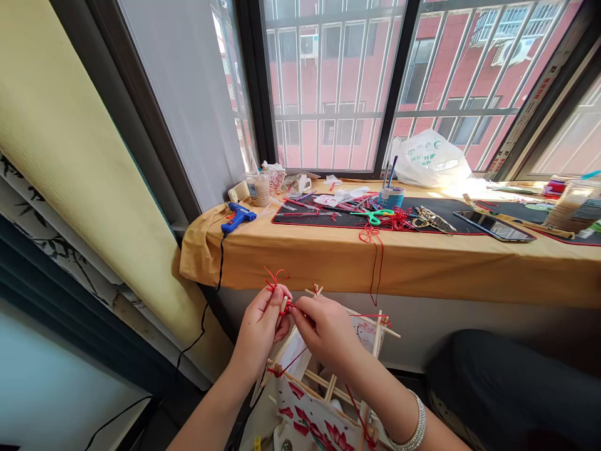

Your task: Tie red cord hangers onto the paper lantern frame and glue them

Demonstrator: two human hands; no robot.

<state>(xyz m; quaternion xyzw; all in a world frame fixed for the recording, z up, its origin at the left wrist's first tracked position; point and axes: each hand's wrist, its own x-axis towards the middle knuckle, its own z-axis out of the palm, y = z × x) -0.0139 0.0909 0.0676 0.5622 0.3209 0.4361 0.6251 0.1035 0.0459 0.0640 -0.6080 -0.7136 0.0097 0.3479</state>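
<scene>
My left hand (263, 322) is closed around a red cord (273, 279), whose loose ends stick up above the thumb. Close beside it, my right hand (323, 329) pinches the same cord where it wraps near the tip of a thin wooden stick (283, 304). Below both hands stands a frame of wooden sticks (377, 335) with red cord tied at its corners. White panels fill its sides; the front panel (312, 416) bears red painted flowers. My right forearm covers part of the frame, and the fingertips hide the exact knot.
Along the window, a cloth-covered ledge (291, 260) carries a blue glue gun (238, 217), green scissors (374, 216), tangled red cord (399, 219), a phone (495, 225), cups and a white plastic bag (429, 160). A dark rounded seat (507, 388) is at right.
</scene>
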